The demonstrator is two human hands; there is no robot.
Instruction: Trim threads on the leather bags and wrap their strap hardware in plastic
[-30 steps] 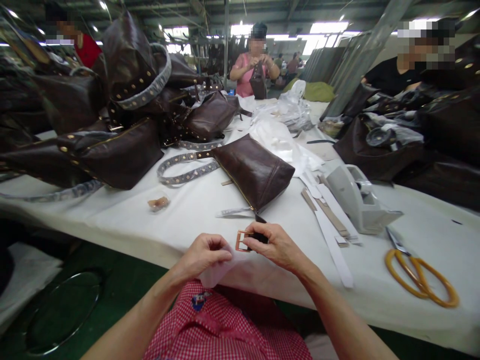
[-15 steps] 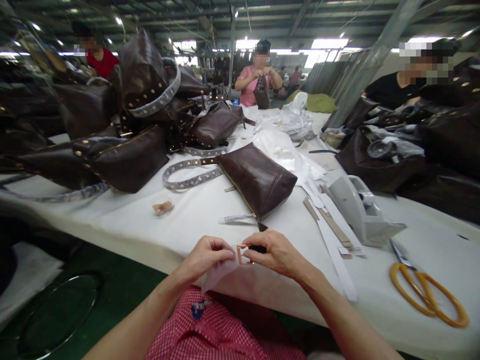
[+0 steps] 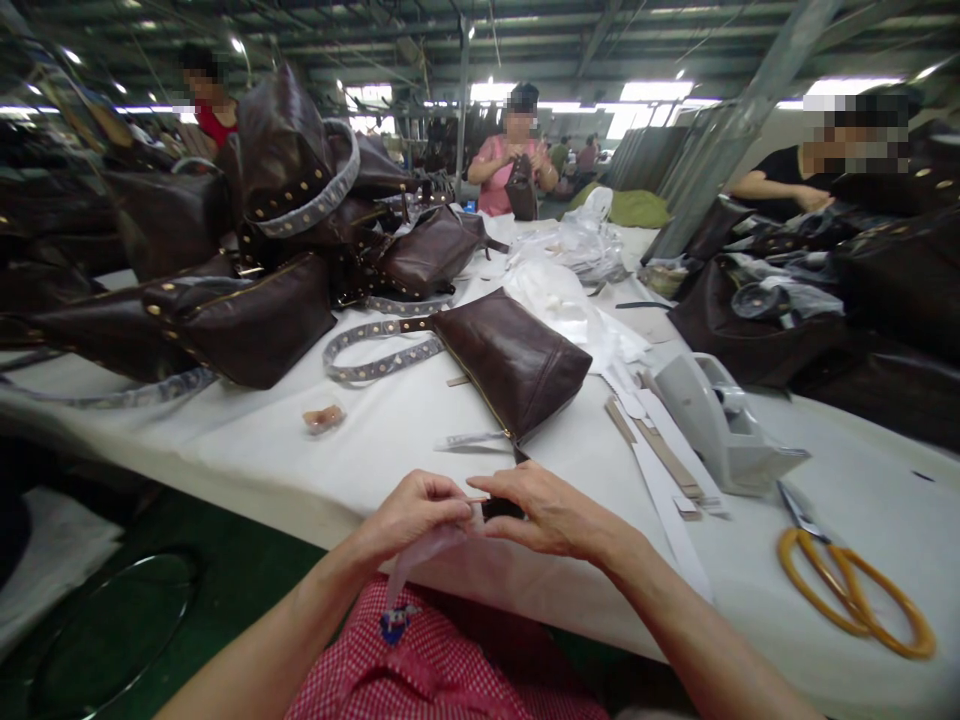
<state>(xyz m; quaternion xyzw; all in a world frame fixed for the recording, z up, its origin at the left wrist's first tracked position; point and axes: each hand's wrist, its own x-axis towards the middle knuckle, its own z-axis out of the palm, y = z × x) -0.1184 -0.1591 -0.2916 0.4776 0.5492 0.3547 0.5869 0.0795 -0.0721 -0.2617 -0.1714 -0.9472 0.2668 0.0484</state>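
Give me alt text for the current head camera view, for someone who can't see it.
A person's left hand pinches a thin translucent sheet beside the right hand, curled around a dark strap at a white table. Beyond lies a dark brown leather bag; similar bags are heaped left, and yellow-handled metal scissors lie right.

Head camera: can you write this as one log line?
left hand: pinching thin sheet | right hand: around dark strap | buckle: between hands | brown bag: on table
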